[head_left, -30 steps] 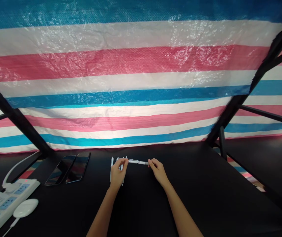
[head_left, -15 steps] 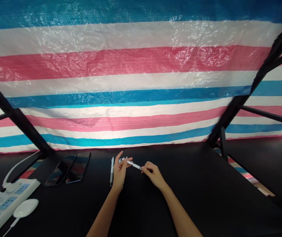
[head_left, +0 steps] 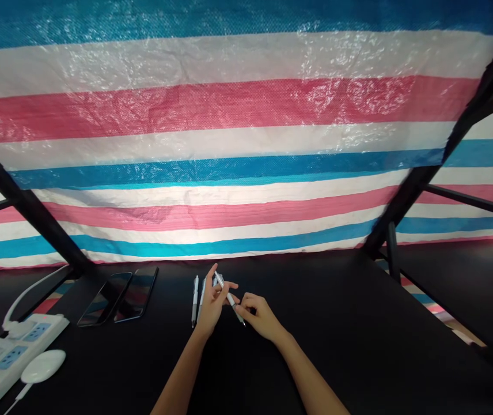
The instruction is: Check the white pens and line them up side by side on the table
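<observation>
A white pen [head_left: 230, 299] with a grey grip slants between my two hands, its tip pointing down toward me. My left hand [head_left: 211, 308] holds the upper part of its barrel between thumb and fingers, the index finger stretched up. Near the tip, the thumb and curled fingers of my right hand [head_left: 264, 319] pinch the grip. To the left, another white pen [head_left: 195, 300] lies on the black table [head_left: 246, 374]. Beside it is a second lying pen [head_left: 202, 293], partly covered by my left hand. More white and clear pen parts show behind the fingers, too hidden to tell apart.
Two dark phones [head_left: 106, 300] lie left of the pens. At the lower left are a white power strip [head_left: 48, 331] and a rounded white charger [head_left: 43, 366] with its cable. Black frame bars [head_left: 391, 222] stand at both sides, before a striped plastic sheet [head_left: 229, 213].
The pen has swung from nearly level to steeply slanted, its tip now lower. My right hand has moved left and down, closer to my left hand.
</observation>
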A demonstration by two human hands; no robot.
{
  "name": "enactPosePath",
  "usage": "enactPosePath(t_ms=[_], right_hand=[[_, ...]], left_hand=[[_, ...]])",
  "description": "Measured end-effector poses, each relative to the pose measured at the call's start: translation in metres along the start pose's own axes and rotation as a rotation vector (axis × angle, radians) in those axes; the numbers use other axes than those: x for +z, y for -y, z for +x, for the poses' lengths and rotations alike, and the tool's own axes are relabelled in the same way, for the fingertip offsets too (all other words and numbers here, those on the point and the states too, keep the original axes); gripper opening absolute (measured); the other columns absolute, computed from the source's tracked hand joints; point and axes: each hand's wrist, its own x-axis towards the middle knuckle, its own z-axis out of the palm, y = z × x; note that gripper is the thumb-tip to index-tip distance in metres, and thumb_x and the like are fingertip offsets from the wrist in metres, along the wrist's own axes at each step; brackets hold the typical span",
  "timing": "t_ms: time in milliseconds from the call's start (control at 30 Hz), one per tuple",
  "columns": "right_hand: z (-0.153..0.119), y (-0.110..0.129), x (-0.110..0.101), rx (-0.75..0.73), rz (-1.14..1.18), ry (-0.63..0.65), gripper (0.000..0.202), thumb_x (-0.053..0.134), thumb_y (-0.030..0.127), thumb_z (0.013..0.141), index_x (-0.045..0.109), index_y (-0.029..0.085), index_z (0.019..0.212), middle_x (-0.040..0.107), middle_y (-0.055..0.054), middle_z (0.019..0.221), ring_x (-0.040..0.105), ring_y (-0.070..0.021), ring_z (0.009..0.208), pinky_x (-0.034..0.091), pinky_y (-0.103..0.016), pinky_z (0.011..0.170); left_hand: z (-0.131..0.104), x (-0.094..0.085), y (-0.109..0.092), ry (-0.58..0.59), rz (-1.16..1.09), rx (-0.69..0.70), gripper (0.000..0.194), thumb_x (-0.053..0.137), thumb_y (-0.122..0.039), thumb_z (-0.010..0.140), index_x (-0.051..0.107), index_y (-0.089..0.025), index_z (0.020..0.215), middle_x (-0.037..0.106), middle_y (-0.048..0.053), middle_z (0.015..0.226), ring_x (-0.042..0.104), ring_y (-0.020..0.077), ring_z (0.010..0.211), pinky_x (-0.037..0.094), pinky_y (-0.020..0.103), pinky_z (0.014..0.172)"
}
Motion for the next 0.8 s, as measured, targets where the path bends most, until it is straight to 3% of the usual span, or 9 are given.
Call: enactPosePath(t_ms=[133, 333, 533, 633, 800], right_hand=[[0.002, 0.003, -0.006, 0.025, 0.030, -0.059, 0.040, 0.050, 0.046, 0.085, 0.063, 0.017, 0.061, 0.048, 0.001, 0.064, 0.043, -0.0104, 0.053, 0.031, -0.023, 0.051], [0.004, -0.006, -0.014, 0.035, 0.021, -0.172, 0.044, 0.046, 0.049, 0.086, 0.063, 0.017, 0.061, 0.047, 0.001, 0.060, 0.042, -0.0116, 0.055, 0.031, -0.024, 0.053], [0.007, -0.014, -0.018, 0.105, 0.093, -0.281, 0.047, 0.044, 0.054, 0.085, 0.061, 0.018, 0.060, 0.043, 0.001, 0.055, 0.041, -0.0128, 0.053, 0.030, -0.025, 0.052], [0.008, -0.015, -0.020, 0.136, 0.156, -0.324, 0.049, 0.045, 0.057, 0.082, 0.061, 0.018, 0.058, 0.042, 0.001, 0.052, 0.041, -0.0131, 0.052, 0.031, -0.026, 0.052], [0.010, -0.020, -0.024, 0.173, 0.257, -0.391, 0.049, 0.048, 0.059, 0.080, 0.061, 0.018, 0.057, 0.041, 0.002, 0.050, 0.041, -0.0127, 0.050, 0.032, -0.026, 0.052]], left_hand=[[0.001, -0.003, 0.001, -0.001, -0.030, -0.006, 0.077, 0.058, -0.044, 0.078, 0.014, -0.028, 0.140, 0.068, 0.003, 0.086, 0.065, 0.0138, 0.057, 0.053, 0.028, 0.056], [0.001, -0.003, -0.005, -0.019, -0.110, -0.056, 0.059, 0.062, -0.040, 0.075, 0.033, -0.025, 0.124, 0.062, -0.004, 0.072, 0.060, 0.0113, 0.049, 0.051, 0.027, 0.053], [0.000, -0.001, -0.010, -0.039, -0.119, -0.079, 0.052, 0.064, -0.039, 0.072, 0.041, -0.024, 0.115, 0.060, -0.005, 0.070, 0.058, 0.0102, 0.045, 0.048, 0.026, 0.049], [-0.001, -0.002, -0.011, -0.057, -0.112, -0.063, 0.059, 0.064, -0.040, 0.073, 0.039, -0.023, 0.123, 0.063, -0.003, 0.073, 0.058, 0.0105, 0.046, 0.048, 0.026, 0.050], [0.000, -0.005, -0.013, -0.088, -0.107, -0.024, 0.080, 0.063, -0.040, 0.075, 0.018, -0.029, 0.140, 0.067, 0.002, 0.081, 0.059, 0.0115, 0.049, 0.049, 0.028, 0.052]])
